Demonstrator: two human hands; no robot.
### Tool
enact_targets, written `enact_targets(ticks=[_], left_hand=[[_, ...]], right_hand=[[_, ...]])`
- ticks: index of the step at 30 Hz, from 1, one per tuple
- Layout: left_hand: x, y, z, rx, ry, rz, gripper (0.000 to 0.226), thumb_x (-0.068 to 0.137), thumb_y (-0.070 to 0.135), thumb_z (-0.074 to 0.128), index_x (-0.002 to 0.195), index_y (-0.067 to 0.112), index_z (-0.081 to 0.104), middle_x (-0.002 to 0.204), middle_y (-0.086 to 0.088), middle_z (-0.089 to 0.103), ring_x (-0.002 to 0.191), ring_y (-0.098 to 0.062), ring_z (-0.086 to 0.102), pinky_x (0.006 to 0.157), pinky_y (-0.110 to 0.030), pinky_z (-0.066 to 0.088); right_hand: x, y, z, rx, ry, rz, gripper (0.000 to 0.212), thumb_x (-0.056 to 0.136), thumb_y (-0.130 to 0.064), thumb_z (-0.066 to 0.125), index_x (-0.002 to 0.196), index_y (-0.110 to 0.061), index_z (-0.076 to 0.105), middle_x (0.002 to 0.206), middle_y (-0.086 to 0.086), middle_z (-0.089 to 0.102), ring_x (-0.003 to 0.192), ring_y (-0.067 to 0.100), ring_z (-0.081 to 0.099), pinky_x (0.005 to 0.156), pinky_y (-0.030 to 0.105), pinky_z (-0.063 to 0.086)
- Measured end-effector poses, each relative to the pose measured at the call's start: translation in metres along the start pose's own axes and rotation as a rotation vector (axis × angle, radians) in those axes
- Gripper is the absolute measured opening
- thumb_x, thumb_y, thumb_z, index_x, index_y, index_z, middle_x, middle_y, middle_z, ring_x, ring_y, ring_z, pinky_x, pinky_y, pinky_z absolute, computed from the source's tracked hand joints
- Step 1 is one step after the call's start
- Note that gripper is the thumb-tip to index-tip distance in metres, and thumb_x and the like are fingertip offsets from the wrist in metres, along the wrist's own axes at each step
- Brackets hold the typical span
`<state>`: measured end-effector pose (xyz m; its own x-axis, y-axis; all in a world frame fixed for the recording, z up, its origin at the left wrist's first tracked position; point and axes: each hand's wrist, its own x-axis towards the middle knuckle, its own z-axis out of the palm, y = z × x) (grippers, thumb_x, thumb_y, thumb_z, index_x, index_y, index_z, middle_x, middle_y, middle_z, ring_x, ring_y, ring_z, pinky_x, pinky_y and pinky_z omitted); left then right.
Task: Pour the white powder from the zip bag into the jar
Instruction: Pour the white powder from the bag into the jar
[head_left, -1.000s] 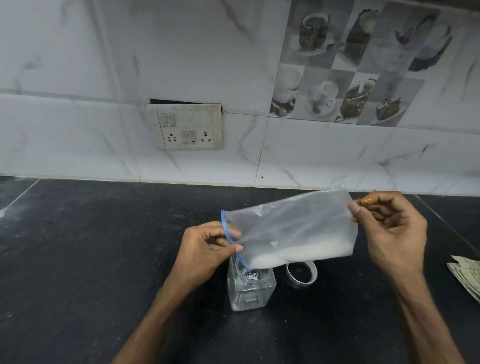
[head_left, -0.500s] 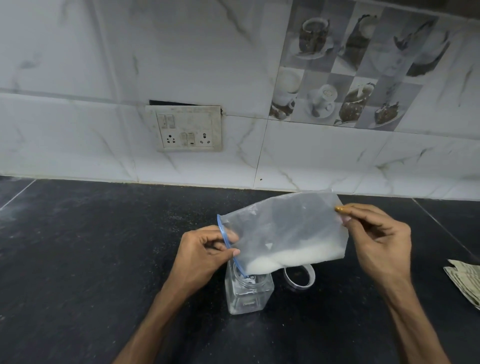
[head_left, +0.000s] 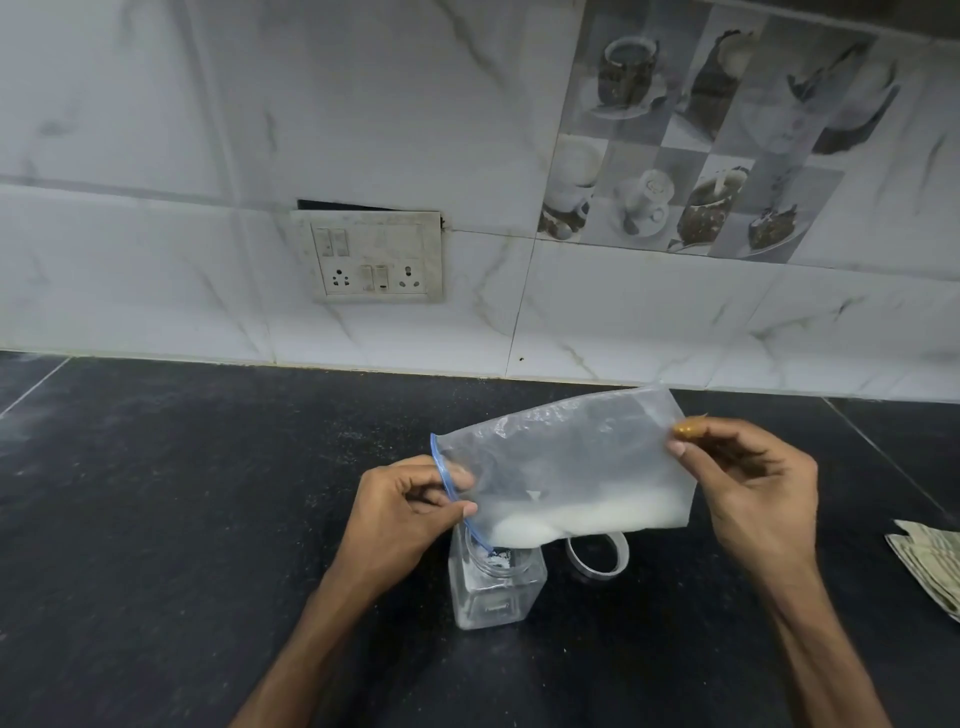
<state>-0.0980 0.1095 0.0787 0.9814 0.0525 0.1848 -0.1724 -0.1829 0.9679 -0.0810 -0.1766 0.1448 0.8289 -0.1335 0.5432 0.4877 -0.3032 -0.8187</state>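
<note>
Over the black bench (head_left: 208, 519) by the marble wall (head_left: 156, 130), my left hand (head_left: 400, 514) pinches the bag (head_left: 566, 462) mouth above the jar (head_left: 493, 587), my right hand (head_left: 753, 493) pinches its end.

The right hand (head_left: 753, 493) has moved in closer to the left hand (head_left: 410, 514) and a little lower. The zip bag (head_left: 571, 457) between their fingers is now not stretched as wide as it was. More of the white powder (head_left: 571, 522) has slid along the bag toward the left fingers, and it makes a fatter lump just beside them, right over the mouth of the jar (head_left: 496, 592).
</note>
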Motion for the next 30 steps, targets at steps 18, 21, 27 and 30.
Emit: enact_targets(ticks=[18,21,27,30], left_hand=[[-0.001,-0.0026,-0.0003,-0.013,0.007,-0.003,0.028,0.069,-0.002,0.085,0.076,0.023,0.078,0.09,0.009,0.077,0.059,-0.005,0.066,0.062,-0.016,0.058],[-0.0008,-0.0026,0.0006,-0.029,0.0,-0.009,0.028,0.068,-0.003,0.086,0.076,0.023,0.079,0.09,0.008,0.077,0.058,-0.002,0.065,0.06,-0.014,0.057],[-0.0024,-0.0043,0.0005,-0.032,0.006,-0.009,0.026,0.069,-0.002,0.086,0.078,0.022,0.079,0.09,0.007,0.077,0.059,-0.004,0.065,0.062,-0.016,0.058],[-0.0024,-0.0036,0.0008,-0.035,0.01,-0.015,0.027,0.069,-0.003,0.085,0.077,0.022,0.079,0.089,0.009,0.077,0.058,-0.001,0.063,0.061,-0.014,0.057]], right_hand=[[-0.0026,-0.0002,0.0026,0.023,0.034,-0.021,0.036,0.077,0.012,0.071,0.085,-0.023,0.075,0.085,-0.016,0.075,0.085,0.004,0.07,0.082,0.014,0.052],[-0.0007,-0.0009,0.0015,0.024,0.059,-0.025,0.035,0.077,0.01,0.072,0.085,-0.024,0.076,0.084,-0.016,0.075,0.085,0.004,0.07,0.082,0.014,0.053],[-0.0023,-0.0009,0.0021,0.005,0.044,-0.029,0.03,0.077,0.008,0.072,0.087,-0.02,0.076,0.087,-0.015,0.075,0.087,0.006,0.07,0.083,0.016,0.054],[-0.0026,-0.0017,0.0014,0.007,0.041,-0.035,0.031,0.077,0.01,0.071,0.086,-0.019,0.077,0.086,-0.016,0.075,0.087,0.005,0.07,0.083,0.014,0.053]])
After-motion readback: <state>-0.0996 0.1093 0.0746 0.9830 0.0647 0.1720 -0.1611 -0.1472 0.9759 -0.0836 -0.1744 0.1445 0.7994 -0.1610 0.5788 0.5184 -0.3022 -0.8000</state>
